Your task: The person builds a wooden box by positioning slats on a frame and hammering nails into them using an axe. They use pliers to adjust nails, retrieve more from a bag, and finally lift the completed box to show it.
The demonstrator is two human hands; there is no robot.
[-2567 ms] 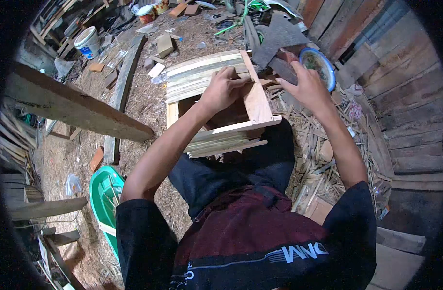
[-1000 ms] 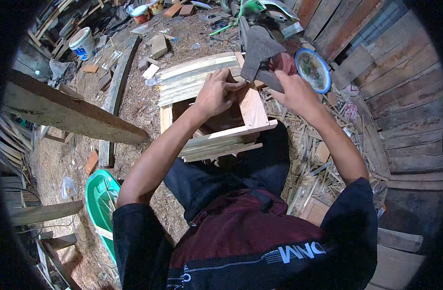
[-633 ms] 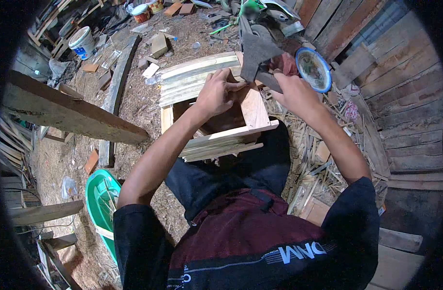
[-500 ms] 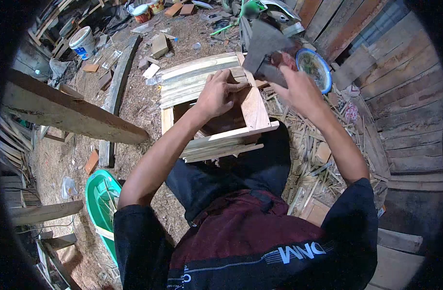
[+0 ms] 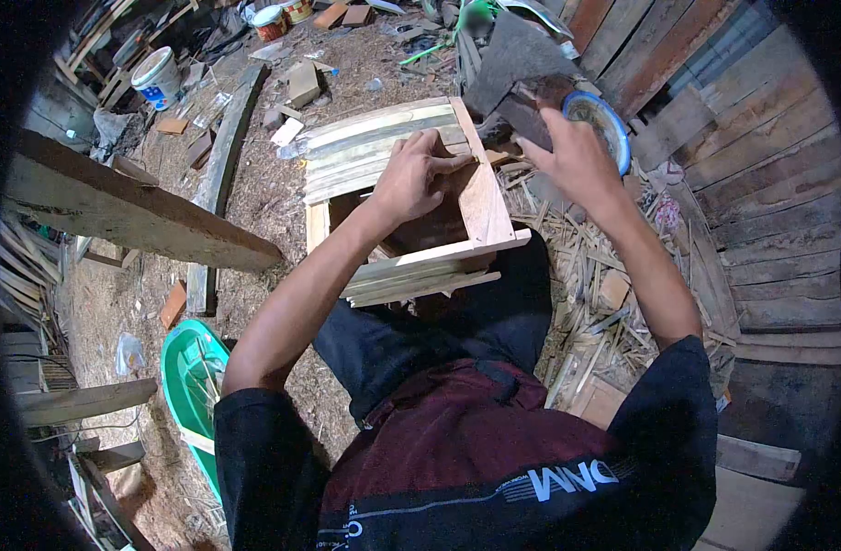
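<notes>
A slatted wooden box [image 5: 365, 158] rests across the person's lap, with an open gap in its near part. My left hand [image 5: 411, 179] lies over the slats. Its thumb and forefinger are pinched together at the box's right edge board [image 5: 480, 197], on something too small to make out. To the right of that edge, my right hand [image 5: 577, 161] is closed round a dark, broad-bladed hatchet [image 5: 517, 64]. The blade is raised beyond the box's far right corner, apart from the board.
A thick timber post [image 5: 145, 216] slants in from the left. Below it lies a green basin [image 5: 177, 367]. A blue-rimmed basin [image 5: 613, 124] stands beyond my right hand. Wood scraps [image 5: 590, 294] cover the floor at right, beside a plank wall [image 5: 760, 184].
The hatchet and my right hand have shifted slightly to the right, away from the edge board. My left hand and the box have stayed almost still.
</notes>
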